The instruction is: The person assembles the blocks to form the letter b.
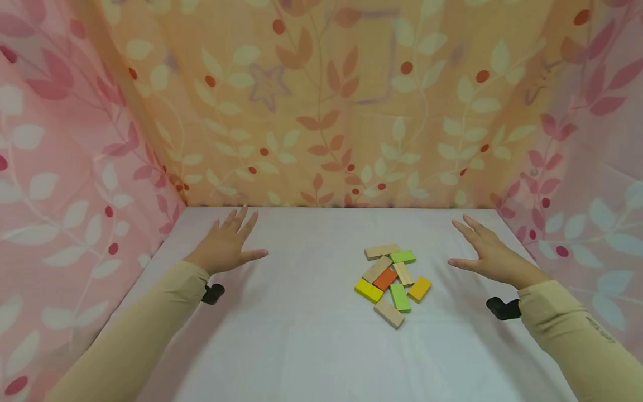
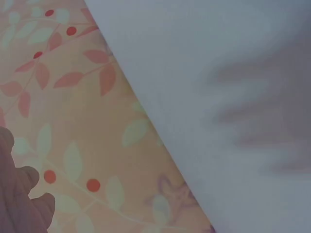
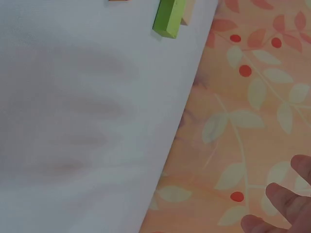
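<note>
My left hand point(image 1: 223, 248) hovers over the left part of the white table, fingers spread and holding nothing. On the other side my right hand point(image 1: 489, 254) is held in the air with spread fingers, to the right of a loose group of small blocks. Among these are a red-orange block point(image 1: 385, 280), a yellow block point(image 1: 369, 290), an amber block point(image 1: 419, 289), a green block point(image 1: 400, 298) and several plain wooden blocks point(image 1: 389, 314). A second green block point(image 3: 169, 17) shows at the top of the right wrist view. Fingertips of each hand appear at the edge of its wrist view.
The white tabletop point(image 1: 301, 312) reaches back to an orange leaf-patterned curtain point(image 1: 321, 111). Pink patterned cloth point(image 1: 65, 195) hangs at the left and right sides. A black wrist device point(image 1: 213, 293) sits under each sleeve cuff.
</note>
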The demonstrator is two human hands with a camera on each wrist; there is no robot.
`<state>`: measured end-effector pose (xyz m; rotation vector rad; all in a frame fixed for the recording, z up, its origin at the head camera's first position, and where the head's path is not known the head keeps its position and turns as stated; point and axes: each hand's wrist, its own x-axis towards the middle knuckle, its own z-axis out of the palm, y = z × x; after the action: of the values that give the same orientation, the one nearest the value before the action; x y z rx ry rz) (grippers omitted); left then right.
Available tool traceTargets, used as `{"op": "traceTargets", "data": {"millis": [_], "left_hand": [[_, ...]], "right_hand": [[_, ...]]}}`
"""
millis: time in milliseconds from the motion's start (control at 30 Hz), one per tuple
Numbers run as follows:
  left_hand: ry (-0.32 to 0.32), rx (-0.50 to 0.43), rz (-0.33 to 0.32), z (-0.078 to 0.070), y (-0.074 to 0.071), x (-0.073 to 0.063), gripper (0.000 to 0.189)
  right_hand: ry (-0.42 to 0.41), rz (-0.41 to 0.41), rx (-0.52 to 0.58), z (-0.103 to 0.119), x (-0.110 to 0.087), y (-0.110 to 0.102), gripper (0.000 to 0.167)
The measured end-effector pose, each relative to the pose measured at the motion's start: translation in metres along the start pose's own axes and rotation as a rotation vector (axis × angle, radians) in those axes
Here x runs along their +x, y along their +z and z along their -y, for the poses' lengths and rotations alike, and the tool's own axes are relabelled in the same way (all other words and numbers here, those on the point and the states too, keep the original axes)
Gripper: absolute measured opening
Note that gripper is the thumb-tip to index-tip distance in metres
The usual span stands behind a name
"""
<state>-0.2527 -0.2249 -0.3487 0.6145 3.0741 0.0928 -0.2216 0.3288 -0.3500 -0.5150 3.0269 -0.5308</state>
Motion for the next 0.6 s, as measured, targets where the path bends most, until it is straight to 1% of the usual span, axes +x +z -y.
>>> {"op": "traceTargets", "data": {"millis": [167,300,433,600], "left_hand": [[0.026,-0.001,-0.021,-0.005,0.007,0.003,0.097],[0.047,-0.029,-0.030,-0.009,0.012,0.007,0.097],[0.078,-0.063,-0.029,-0.018,0.012,0.011,0.098],[0.098,-0.073,-0.021,-0.031,0.014,0.017,0.098]], "right_hand": [[-0.034,-0.014,0.016,0.000,0.003,0.004,0.096],[-0.061,-0.027,0.035,-0.002,0.007,0.008,0.094],[-0.075,-0.042,0.044,-0.003,0.006,0.012,0.093],[-0.096,-0.070,0.048,-0.001,0.004,0.013,0.088]]}}
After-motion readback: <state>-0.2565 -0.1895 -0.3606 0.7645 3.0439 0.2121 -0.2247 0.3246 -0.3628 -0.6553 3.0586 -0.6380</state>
